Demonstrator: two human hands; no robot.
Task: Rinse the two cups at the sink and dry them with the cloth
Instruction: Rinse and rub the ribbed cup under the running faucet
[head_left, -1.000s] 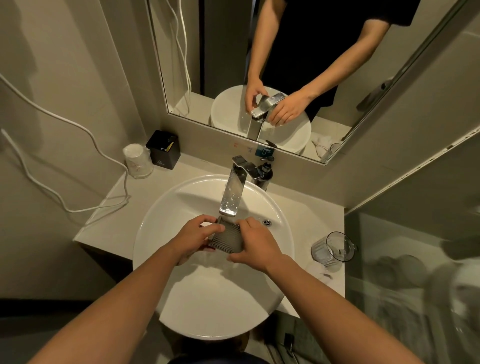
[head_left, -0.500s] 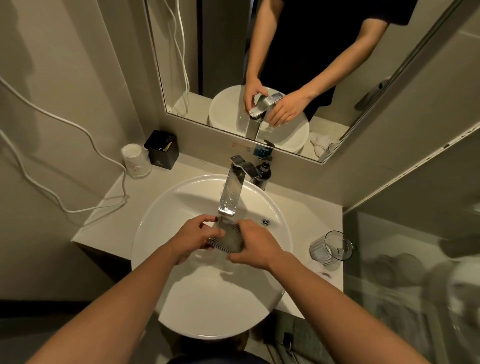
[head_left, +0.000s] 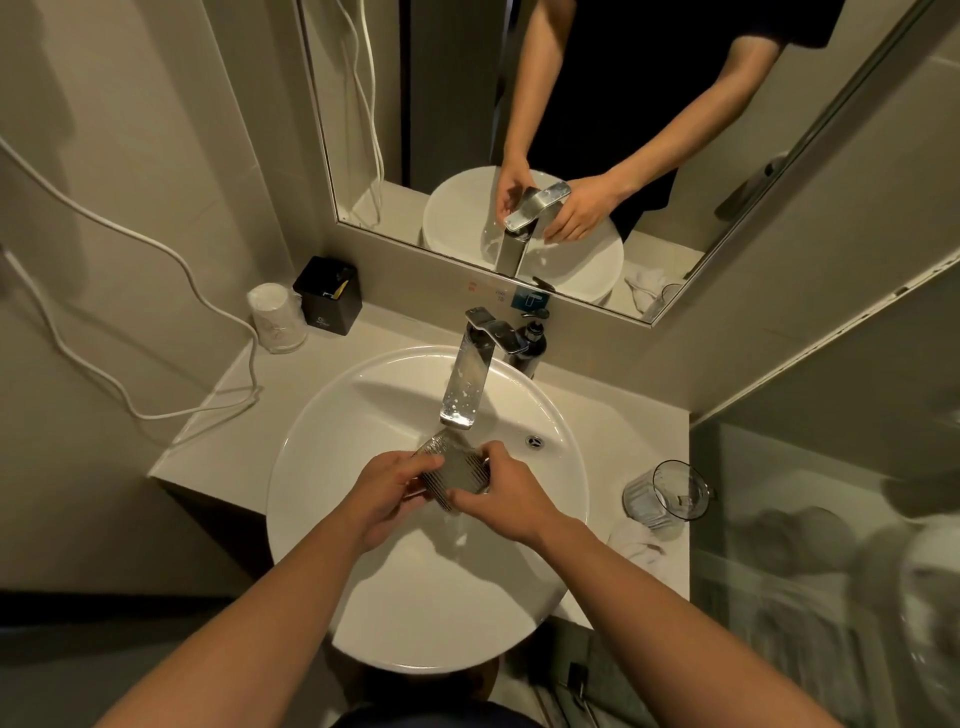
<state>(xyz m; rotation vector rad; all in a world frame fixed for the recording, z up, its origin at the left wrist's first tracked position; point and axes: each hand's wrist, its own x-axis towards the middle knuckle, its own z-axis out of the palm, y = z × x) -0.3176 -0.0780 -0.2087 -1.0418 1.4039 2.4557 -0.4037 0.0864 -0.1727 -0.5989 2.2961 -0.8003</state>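
The fingers (head_left: 415, 470) of the left hand (head_left: 387, 491) were curled tight around one side of a ribbed glass cup (head_left: 456, 473), and the right hand (head_left: 506, 493) was wrapped around its other side. Both hands held the cup low over the round white sink (head_left: 332, 467), tipped on its side, right under the end of the shiny tap (head_left: 465, 387). Some water trickled down below the cup.

To the right, on the pale counter (head_left: 613, 415), the second glass cup (head_left: 665, 499) lay on its side, well apart from the hands. A white cloth (head_left: 636, 543) sat bunched up just beside it, nearer the front edge.

Behind the tap stood a dark soap bottle (head_left: 532, 340). At the back left corner of the counter were a wrapped white cup (head_left: 275, 319) and a black box (head_left: 328, 301), side by side. A white cord (head_left: 156, 244) hung along the wall and ran onto the counter.

Farthest back, the mirror (head_left: 452, 104) showed the same two hands at the tap.
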